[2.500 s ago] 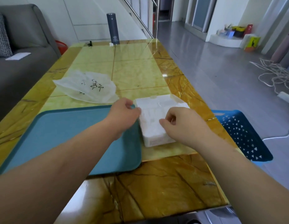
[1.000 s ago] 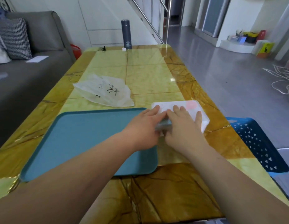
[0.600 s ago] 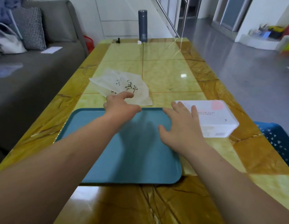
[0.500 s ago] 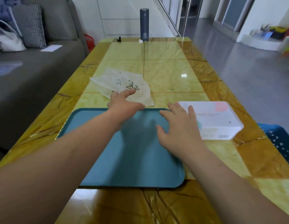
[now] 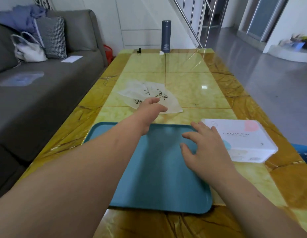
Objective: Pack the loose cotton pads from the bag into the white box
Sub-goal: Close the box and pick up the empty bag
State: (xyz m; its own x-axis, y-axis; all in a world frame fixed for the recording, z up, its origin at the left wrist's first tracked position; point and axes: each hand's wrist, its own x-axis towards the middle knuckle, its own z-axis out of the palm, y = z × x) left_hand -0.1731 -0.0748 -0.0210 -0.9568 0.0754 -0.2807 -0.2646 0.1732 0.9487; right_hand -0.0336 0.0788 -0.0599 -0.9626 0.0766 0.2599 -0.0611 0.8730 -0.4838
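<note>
Fetching the bag (image 5: 137, 91) looks like the step in hand: the left hand (image 5: 150, 109) reaches over its near edge on the bench (image 5: 192, 86), fingers loosely extended, nothing pinched — next comes a grip to lift it. The right hand (image 5: 206, 152) hovers with fingers spread above the teal tray (image 5: 157, 182); the white box (image 5: 243, 140) beside it lies closed — no pads visible.

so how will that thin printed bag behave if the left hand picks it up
The plastic bag is likely floppy: it lies crumpled and nearly flat, so it should sag wherever the left hand pinches it. It looks thin and translucent, so probably very light. On the glossy table it may slide if pushed.
</note>
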